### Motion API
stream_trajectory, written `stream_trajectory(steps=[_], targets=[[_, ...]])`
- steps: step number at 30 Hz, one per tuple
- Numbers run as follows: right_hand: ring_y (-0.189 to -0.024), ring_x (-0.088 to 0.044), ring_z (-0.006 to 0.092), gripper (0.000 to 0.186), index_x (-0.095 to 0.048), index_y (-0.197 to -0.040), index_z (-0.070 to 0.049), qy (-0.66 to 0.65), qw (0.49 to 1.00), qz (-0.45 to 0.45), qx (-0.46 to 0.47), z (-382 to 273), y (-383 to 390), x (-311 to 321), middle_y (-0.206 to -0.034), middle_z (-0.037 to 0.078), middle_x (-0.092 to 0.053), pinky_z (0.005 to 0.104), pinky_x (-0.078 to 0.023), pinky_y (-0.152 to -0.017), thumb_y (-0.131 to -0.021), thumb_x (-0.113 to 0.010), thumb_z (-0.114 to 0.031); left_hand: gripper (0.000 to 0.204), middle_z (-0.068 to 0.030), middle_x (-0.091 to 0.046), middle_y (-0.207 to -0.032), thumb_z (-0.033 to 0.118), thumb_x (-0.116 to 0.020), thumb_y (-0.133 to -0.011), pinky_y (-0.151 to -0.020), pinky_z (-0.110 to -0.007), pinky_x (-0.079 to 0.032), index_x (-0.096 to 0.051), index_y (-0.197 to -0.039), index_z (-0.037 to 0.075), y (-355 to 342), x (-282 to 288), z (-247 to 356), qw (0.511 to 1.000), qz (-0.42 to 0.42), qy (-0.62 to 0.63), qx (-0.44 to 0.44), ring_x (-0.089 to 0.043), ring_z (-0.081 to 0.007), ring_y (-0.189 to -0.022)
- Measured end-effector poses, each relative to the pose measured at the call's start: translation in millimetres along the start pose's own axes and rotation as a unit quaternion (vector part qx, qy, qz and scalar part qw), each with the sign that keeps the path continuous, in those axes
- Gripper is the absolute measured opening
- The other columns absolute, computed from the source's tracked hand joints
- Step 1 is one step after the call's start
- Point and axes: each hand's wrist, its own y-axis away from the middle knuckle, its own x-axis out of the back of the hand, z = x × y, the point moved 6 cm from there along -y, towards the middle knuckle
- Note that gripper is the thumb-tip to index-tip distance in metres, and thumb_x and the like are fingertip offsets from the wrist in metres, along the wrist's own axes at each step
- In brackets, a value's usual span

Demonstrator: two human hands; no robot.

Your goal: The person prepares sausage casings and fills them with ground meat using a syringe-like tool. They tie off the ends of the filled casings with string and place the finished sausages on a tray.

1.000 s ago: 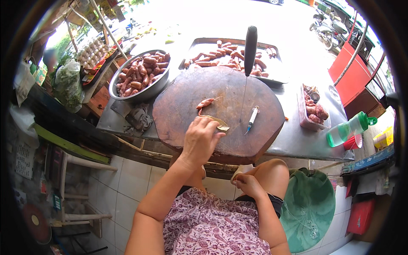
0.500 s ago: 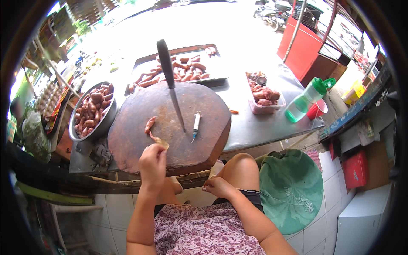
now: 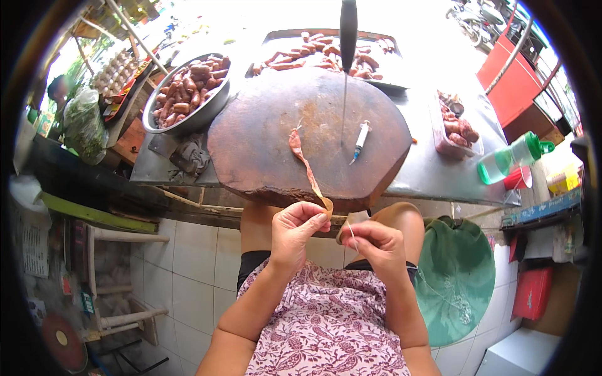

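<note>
My left hand (image 3: 296, 230) pinches the lower end of a long, thin pinkish sausage casing (image 3: 307, 169), which stretches up onto the round wooden chopping board (image 3: 248, 138). Beside it my right hand (image 3: 376, 241) pinches a thin white string (image 3: 353, 241). A tall black-handled knife (image 3: 348, 34) stands upright on the board, with a syringe (image 3: 359, 143) lying right of its blade.
A bowl of sausages (image 3: 188, 94) is left, a sausage tray (image 3: 392, 86) behind. A meat container (image 3: 456, 128), green bottle (image 3: 495, 164) and red cup (image 3: 515, 178) sit right on the metal table (image 3: 426, 185). A person (image 3: 59, 94) is far left; green cloth (image 3: 454, 282) hangs lower right.
My left hand has moved toward my body, drawing the casing straighter across the board. My right hand has risen from my thigh to beside the left. The view has shifted.
</note>
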Motion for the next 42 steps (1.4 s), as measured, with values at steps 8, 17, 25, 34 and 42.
stream_trajectory(steps=[8,17,25,34,42], targets=[[-0.076,-0.068,0.0171,0.015,-0.072,-0.101,0.004,0.200,0.962,0.137,0.121,-23,-9,-27,-0.094,0.013,-0.069,0.0276,-0.054,-0.064,-0.086,-0.069,0.004,0.013,-0.0117,-0.073,-0.099,-0.002,-0.064,-0.093,-0.082,-0.028,-0.057,-0.071,-0.104,-0.005,9,-15,-2,0.996,0.001,-0.073,-0.053,-0.070,-0.0158,-0.088],[-0.072,-0.066,0.0322,0.006,-0.066,-0.089,-0.002,0.301,0.927,0.167,0.149,-25,-10,-24,-0.083,0.014,-0.065,0.0388,-0.053,-0.063,-0.086,-0.068,-0.006,0.011,-0.0157,-0.071,-0.098,-0.005,-0.067,-0.086,-0.077,-0.033,-0.054,-0.071,-0.096,-0.005,22,-40,17,0.867,0.001,-0.415,-0.276,-0.068,-0.0250,-0.088],[-0.072,-0.059,0.0101,0.007,-0.067,-0.093,0.002,0.182,0.973,0.126,0.059,-10,-14,-19,-0.082,0.005,-0.065,0.0266,-0.048,-0.062,-0.089,-0.062,-0.001,0.007,-0.0094,-0.067,-0.091,-0.007,-0.063,-0.090,-0.061,-0.023,-0.048,-0.067,-0.096,-0.006,15,-33,20,0.897,-0.006,-0.389,-0.209,-0.060,-0.0098,-0.071],[-0.079,-0.057,0.0036,0.012,-0.068,-0.097,0.004,-0.048,0.995,0.057,-0.072,14,-16,-18,-0.088,0.000,-0.067,0.0200,-0.047,-0.069,-0.093,-0.064,-0.006,0.013,-0.0159,-0.067,-0.091,-0.004,-0.066,-0.080,-0.075,-0.043,-0.053,-0.064,-0.092,-0.001,24,-57,44,0.760,-0.055,-0.573,-0.301,-0.065,-0.0352,-0.087],[-0.080,-0.056,0.0028,0.009,-0.068,-0.097,0.003,-0.005,0.994,0.049,-0.094,20,-14,-13,-0.088,-0.002,-0.065,0.0196,-0.046,-0.069,-0.094,-0.065,-0.006,0.015,-0.0154,-0.059,-0.085,-0.002,-0.065,-0.080,-0.067,-0.045,-0.049,-0.056,-0.091,0.001,19,-57,39,0.739,-0.106,-0.597,-0.294,-0.058,-0.0351,-0.079]])
